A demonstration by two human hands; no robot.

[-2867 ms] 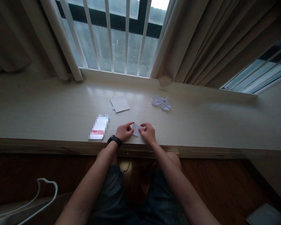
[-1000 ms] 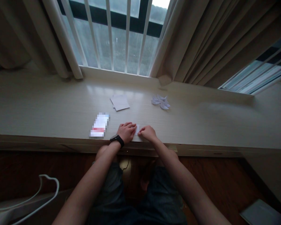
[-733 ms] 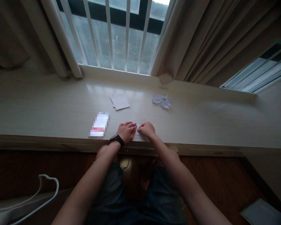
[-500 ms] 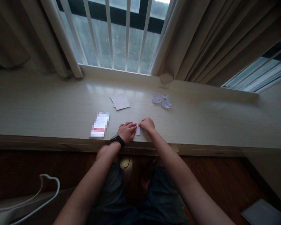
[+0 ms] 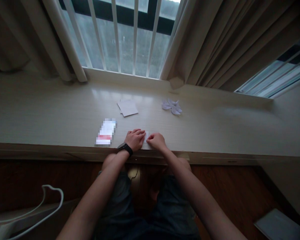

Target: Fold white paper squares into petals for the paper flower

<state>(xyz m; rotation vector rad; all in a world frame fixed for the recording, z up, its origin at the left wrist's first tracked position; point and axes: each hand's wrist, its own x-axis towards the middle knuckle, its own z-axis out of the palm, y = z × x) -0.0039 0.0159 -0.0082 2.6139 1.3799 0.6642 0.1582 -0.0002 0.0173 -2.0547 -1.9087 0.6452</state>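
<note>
A small piece of white paper (image 5: 146,137), apparently folded, lies near the front edge of the pale ledge, between my two hands. My left hand (image 5: 135,138), with a black watch on the wrist, rests on its left side and holds it down, fingers close together. At the paper's right edge, my right hand (image 5: 156,140) is closed in a pinch, its fingertips touching the lower part. My fingers hide much of the sheet. Farther back lie square white sheets (image 5: 129,108), overlapping. To their right sits a cluster of folded white paper pieces (image 5: 172,106).
A lit phone (image 5: 106,132), its screen blurred, lies left of my hands on the ledge (image 5: 222,130). Behind the ledge are a barred window (image 5: 126,46) and curtains (image 5: 207,43). A white looped object (image 5: 61,200) stands low at the left.
My right hand has moved down along the paper's right edge, from its upper part to its lower part. My left hand stays in place on the paper.
</note>
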